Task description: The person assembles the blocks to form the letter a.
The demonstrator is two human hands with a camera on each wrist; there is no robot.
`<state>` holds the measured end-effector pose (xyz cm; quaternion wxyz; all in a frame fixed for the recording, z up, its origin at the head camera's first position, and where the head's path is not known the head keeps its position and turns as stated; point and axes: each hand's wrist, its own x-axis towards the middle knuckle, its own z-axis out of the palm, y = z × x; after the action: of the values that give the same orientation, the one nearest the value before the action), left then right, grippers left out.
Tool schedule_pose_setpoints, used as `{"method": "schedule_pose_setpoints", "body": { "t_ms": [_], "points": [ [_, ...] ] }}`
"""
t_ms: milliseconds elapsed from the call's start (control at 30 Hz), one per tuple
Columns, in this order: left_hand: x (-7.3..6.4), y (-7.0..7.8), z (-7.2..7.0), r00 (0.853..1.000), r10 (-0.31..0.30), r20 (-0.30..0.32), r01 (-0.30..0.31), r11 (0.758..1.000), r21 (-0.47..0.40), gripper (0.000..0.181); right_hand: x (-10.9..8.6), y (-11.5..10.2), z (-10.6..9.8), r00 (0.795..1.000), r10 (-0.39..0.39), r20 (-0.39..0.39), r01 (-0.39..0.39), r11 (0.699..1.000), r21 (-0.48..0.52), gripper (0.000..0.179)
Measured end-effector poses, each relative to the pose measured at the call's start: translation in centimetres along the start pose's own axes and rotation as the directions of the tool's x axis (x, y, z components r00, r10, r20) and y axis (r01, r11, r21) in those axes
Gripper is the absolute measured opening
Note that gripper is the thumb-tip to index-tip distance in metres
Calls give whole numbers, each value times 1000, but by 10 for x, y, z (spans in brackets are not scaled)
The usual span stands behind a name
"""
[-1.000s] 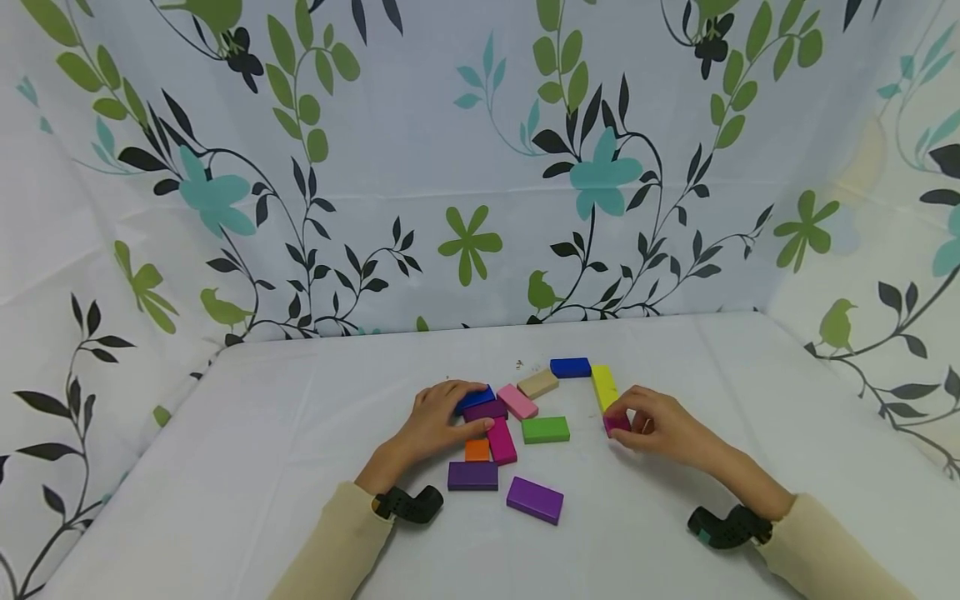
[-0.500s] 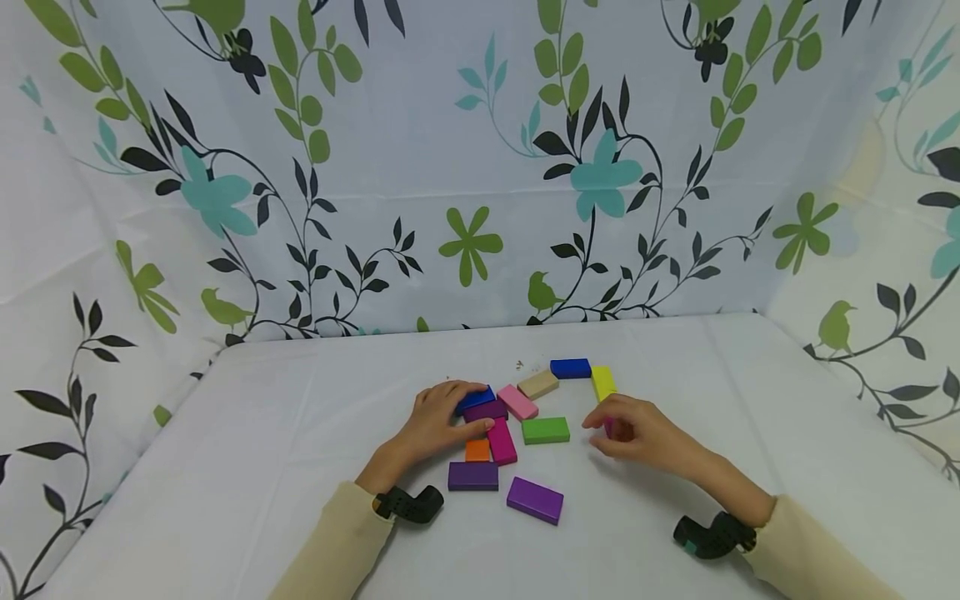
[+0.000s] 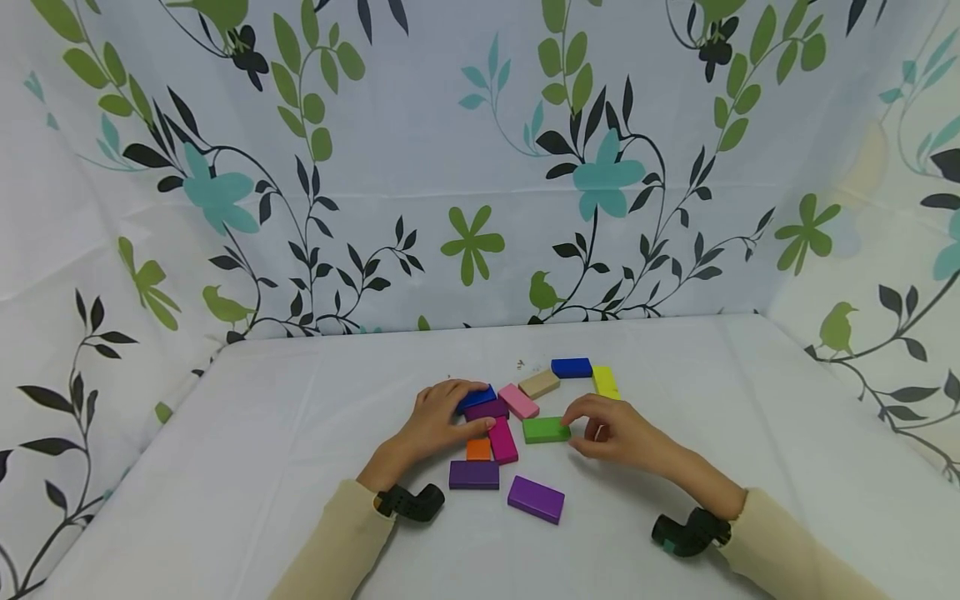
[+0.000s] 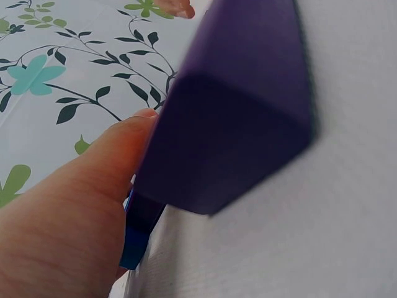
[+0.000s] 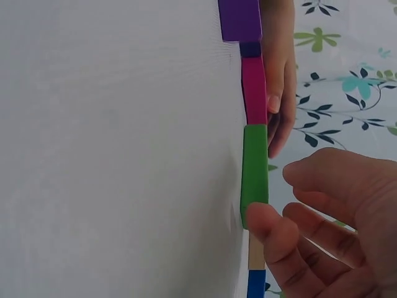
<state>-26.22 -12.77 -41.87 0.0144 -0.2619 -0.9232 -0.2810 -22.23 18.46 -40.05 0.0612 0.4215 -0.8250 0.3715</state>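
My left hand [image 3: 438,421] rests over the left of a group of coloured wooden blocks, its fingers on a blue block [image 3: 477,398]. Its thumb reaches across a dark purple block [image 3: 486,410] to a magenta block [image 3: 502,442]. My right hand [image 3: 618,432] is at the right end of a green block [image 3: 544,430], thumb and index finger spread. In the right wrist view a fingertip overlaps the near end of the green block [image 5: 255,164]. Behind the right hand stands a yellow block [image 3: 604,382], its lower part hidden.
A pink block [image 3: 518,402], a beige block [image 3: 539,384] and another blue block [image 3: 572,367] lie toward the back. Nearer are an orange block [image 3: 478,450], a dark purple block [image 3: 474,475] and a brighter purple block [image 3: 536,500]. A patterned cloth [image 3: 405,167] hangs behind the white table [image 3: 247,467].
My right hand has let go of a small magenta block by the yellow one and moved left to the green block; that magenta block is now hidden. My left hand has stayed put.
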Motion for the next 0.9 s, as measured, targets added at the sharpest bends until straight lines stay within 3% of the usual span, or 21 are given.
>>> {"method": "schedule_pose_setpoints", "body": {
  "t_ms": [267, 900],
  "points": [
    [1, -2, 1, 1000, -5, 4, 5, 1000, -1, 60, 8, -1, 7, 996, 83, 35, -84, 996, 25, 26],
    [0, 0, -1, 1000, -7, 11, 7, 1000, -5, 61, 17, -10, 7, 981, 179, 81, -172, 982, -81, 20]
  ]
}}
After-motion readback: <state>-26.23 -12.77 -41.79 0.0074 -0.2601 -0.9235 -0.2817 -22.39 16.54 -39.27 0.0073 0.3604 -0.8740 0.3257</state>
